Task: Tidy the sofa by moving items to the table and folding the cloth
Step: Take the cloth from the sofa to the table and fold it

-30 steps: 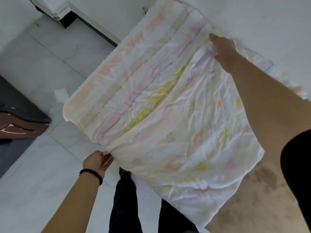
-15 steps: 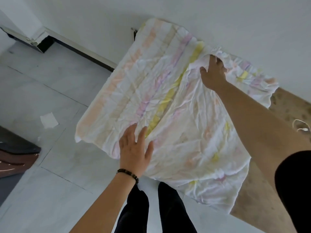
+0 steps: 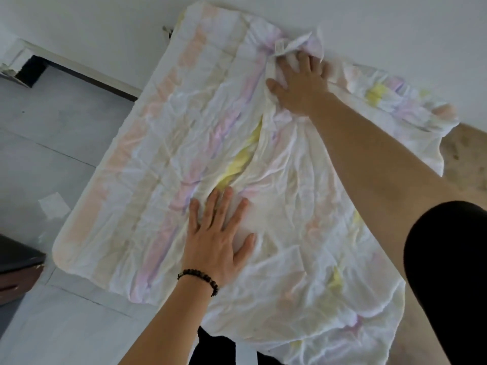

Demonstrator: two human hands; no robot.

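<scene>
Lying spread and wrinkled over the sofa (image 3: 469, 154), the pastel-striped cloth (image 3: 163, 196) is pressed near its middle by the left hand (image 3: 220, 238), fingers spread flat; the right hand (image 3: 300, 85) presses flat beside its bunched far edge.

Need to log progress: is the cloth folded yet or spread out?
Partly folded: the cloth has one layer lapped over, left hand flat on it.

The cloth (image 3: 163, 164) is white with pink, purple and yellow stripes. It lies spread out, very wrinkled, one side folded over.
</scene>
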